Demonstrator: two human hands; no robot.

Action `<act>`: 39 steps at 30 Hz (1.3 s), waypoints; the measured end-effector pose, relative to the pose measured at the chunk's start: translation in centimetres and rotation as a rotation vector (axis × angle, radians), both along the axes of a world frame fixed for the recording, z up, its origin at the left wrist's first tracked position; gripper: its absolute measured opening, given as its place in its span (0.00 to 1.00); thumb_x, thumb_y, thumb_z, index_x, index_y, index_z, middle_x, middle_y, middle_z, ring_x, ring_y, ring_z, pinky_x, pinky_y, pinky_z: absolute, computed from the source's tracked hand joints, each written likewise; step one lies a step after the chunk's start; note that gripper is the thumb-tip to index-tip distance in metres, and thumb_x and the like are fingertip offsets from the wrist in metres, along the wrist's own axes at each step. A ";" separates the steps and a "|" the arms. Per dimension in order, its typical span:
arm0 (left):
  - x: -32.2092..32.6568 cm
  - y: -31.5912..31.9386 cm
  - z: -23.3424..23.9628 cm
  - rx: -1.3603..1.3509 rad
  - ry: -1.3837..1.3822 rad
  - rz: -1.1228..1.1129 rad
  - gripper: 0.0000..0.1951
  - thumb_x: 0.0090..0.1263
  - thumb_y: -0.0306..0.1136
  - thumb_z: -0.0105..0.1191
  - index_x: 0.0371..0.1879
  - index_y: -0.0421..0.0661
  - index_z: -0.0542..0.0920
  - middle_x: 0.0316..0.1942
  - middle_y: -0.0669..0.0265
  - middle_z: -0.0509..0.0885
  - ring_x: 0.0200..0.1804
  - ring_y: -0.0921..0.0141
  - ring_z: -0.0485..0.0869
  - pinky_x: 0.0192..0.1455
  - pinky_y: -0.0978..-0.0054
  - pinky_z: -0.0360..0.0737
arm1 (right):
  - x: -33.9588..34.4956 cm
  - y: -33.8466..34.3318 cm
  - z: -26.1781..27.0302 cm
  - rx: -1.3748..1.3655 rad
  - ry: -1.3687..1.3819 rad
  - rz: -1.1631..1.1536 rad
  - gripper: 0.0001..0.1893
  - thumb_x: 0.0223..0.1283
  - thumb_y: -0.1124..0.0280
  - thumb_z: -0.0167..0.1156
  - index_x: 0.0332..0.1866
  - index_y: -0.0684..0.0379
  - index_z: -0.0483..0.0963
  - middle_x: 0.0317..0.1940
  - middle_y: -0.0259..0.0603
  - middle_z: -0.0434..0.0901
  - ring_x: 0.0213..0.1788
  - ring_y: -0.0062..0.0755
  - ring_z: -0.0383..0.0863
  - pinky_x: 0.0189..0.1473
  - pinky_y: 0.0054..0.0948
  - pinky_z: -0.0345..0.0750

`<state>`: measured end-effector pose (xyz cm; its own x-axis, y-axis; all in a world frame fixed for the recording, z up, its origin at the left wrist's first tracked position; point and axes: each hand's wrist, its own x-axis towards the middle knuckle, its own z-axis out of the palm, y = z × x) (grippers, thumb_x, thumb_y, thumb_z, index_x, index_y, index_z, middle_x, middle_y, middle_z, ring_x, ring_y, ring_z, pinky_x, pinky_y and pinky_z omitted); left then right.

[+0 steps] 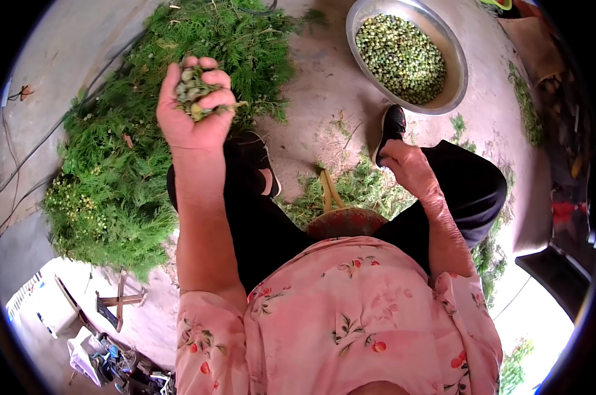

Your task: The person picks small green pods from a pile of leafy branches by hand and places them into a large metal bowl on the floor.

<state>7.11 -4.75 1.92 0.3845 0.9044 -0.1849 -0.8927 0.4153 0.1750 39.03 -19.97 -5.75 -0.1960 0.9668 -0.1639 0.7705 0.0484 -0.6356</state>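
My left hand (196, 106), palm up, is closed around a handful of small green cones (194, 88) with a few leafy bits. It is above a large heap of cut evergreen branches (125, 168) on the floor. My right hand (407, 165) is curled near my right knee, its back towards me. Its fingertips point down in front of my black shoe (393, 129), and the inside of the hand is hidden. Past that shoe stands a wide metal basin (457, 84) with many loose green cones (401, 57) in it.
Between my legs lie more green sprigs (372, 185) and a yellow forked handle (329, 190). A dark cable (56, 126) runs along the left of the heap. A wooden frame (122, 300) and a pile of clutter (115, 363) stand at lower left.
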 end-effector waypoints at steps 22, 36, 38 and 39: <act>8.8 -10.5 -2.0 -0.221 -0.096 0.026 0.11 0.68 0.39 0.42 0.40 0.46 0.74 0.44 0.61 0.78 0.54 0.61 0.73 0.61 0.56 0.65 | -11.1 0.9 8.3 0.414 0.662 -0.329 0.14 0.50 0.78 0.61 0.45 0.62 0.74 0.34 0.39 0.74 0.27 0.22 0.72 0.32 0.19 0.71; 10.3 -11.5 -4.1 -0.106 -0.163 -0.055 0.12 0.68 0.40 0.43 0.39 0.45 0.73 0.47 0.58 0.76 0.53 0.59 0.73 0.54 0.60 0.71 | -10.8 1.1 5.5 0.066 0.945 -0.542 0.08 0.54 0.78 0.58 0.39 0.65 0.74 0.25 0.36 0.76 0.23 0.21 0.73 0.25 0.20 0.71; 10.3 -11.4 -5.1 -0.070 -0.169 -0.098 0.13 0.68 0.42 0.42 0.39 0.46 0.74 0.47 0.58 0.77 0.49 0.59 0.75 0.44 0.60 0.75 | -10.9 1.3 5.6 -0.070 1.241 -0.634 0.05 0.57 0.77 0.55 0.38 0.62 0.73 0.23 0.33 0.74 0.20 0.19 0.70 0.22 0.17 0.68; 10.3 -11.4 -5.3 -0.078 -0.170 -0.098 0.13 0.68 0.42 0.42 0.39 0.46 0.74 0.47 0.58 0.77 0.49 0.59 0.75 0.44 0.60 0.75 | -10.8 1.3 5.8 -0.076 1.239 -0.638 0.05 0.57 0.77 0.55 0.38 0.62 0.73 0.23 0.33 0.74 0.20 0.19 0.70 0.22 0.17 0.68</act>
